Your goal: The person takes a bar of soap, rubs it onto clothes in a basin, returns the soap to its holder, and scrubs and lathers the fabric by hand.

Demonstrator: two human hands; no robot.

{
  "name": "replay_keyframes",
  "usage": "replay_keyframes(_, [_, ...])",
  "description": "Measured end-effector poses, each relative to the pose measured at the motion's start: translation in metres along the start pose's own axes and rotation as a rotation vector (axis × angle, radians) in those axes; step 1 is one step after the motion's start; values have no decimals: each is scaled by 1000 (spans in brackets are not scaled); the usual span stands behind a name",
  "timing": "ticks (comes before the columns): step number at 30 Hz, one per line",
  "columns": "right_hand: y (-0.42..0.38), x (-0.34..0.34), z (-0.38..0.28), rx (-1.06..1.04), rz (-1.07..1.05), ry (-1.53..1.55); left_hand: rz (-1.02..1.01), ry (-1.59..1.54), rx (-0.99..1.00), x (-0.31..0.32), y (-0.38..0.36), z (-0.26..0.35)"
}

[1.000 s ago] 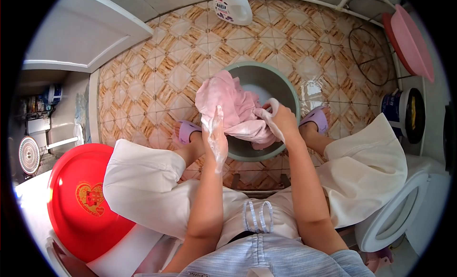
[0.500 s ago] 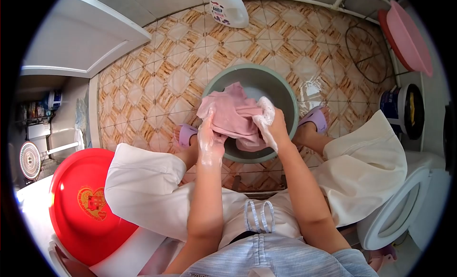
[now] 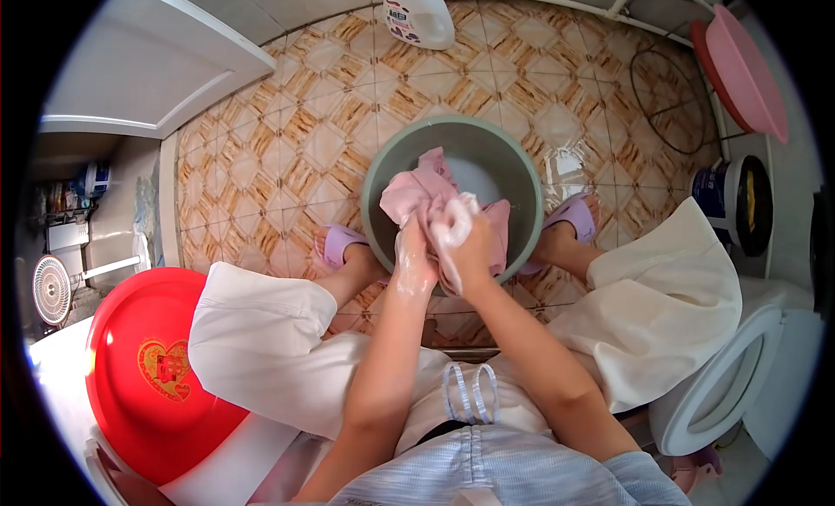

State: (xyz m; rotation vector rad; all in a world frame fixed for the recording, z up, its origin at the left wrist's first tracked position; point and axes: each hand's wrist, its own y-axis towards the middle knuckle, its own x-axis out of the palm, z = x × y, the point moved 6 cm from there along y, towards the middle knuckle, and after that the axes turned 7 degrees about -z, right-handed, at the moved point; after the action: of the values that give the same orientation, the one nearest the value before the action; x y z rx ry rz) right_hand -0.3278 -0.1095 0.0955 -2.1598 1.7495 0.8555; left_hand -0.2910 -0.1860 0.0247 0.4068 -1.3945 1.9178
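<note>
A wet pink cloth garment (image 3: 426, 186) is bunched between my hands above the grey-green basin (image 3: 379, 236) on the floor. My left hand (image 3: 416, 254), wet with suds, is closed on the near left part of the cloth. Close beside it, my right hand (image 3: 467, 249) grips another part, with white foam over the fingers. One fold of the pink cloth hangs to the right of my right hand, inside the basin. Some fingertips are hidden in the folds and foam, and the garment's kind cannot be made out.
A white detergent bottle (image 3: 419, 19) stands at the back. To the left lies a red basin (image 3: 130, 419) with a gold heart print. Pink basins (image 3: 748, 71) lean at the right wall, near a dark bucket (image 3: 726, 202) and a white toilet (image 3: 687, 419). The tiles are wet at right.
My hands have come together from being spread apart. The pink cloth, stretched out between them before, is now bunched up, with a fold hanging to the right.
</note>
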Motion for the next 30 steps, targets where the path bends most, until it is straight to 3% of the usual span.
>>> replay_keyframes(1, [-10,1,-26,-248,35,82,-739,-223,-44,-45,37,-13])
replay_keyframes(3, [-11,4,-29,-262,51,146,-505,286,130,-7,10,8])
replay_keyframes(5, [-1,-2,-20,-271,78,215,-150,-53,-47,-13,-2,-9])
replay_keyframes(6, [16,-4,13,17,-33,143,-81,-25,-1,-2,-9,-7])
replay_keyframes(7, [22,-3,38,302,-147,68,-82,-20,-1,-2,-10,-7])
replay_keyframes(9, [17,-2,29,284,-111,100,-298,-65,-8,12,-10,-8])
replay_keyframes(11, [1,-3,11,268,-82,123,-181,-82,-60,-5,2,-9])
replay_keyframes(13, [-12,-1,-33,-128,-104,132,-293,861,308,-4,5,13])
replay_keyframes(14, [-9,7,-17,-133,-141,198,-330,1337,493,3,1,16])
replay_keyframes(15, [1,1,-11,-132,-141,205,-325,1343,492,6,-6,20])
replay_keyframes(17, [25,-10,29,270,-230,-14,-242,-48,56,0,-17,18])
replay_keyframes(19, [34,-5,85,373,-470,58,-327,63,81,25,-34,39])
replay_keyframes(20, [35,-13,101,371,-470,59,-269,39,161,23,-31,52])
replay_keyframes(22, [26,-8,118,321,-841,98,-251,-11,267,22,-32,71])
replay_keyframes(23, [28,-16,119,319,-844,97,-250,-13,269,19,-31,75])
replay_keyframes(25, [21,-20,116,310,-1049,62,-191,-84,301,4,-26,78])
replay_keyframes(26, [19,-19,118,99,-873,-163,-191,-86,306,0,-23,78])
replay_keyframes(27, [15,-12,118,95,-875,-164,-156,-14,324,-4,-22,76])
replay_keyframes(29, [19,-12,114,87,-577,-732,-123,57,337,-3,-23,71])
replay_keyframes(30, [18,-9,91,32,-533,-774,-112,88,334,5,-26,65])
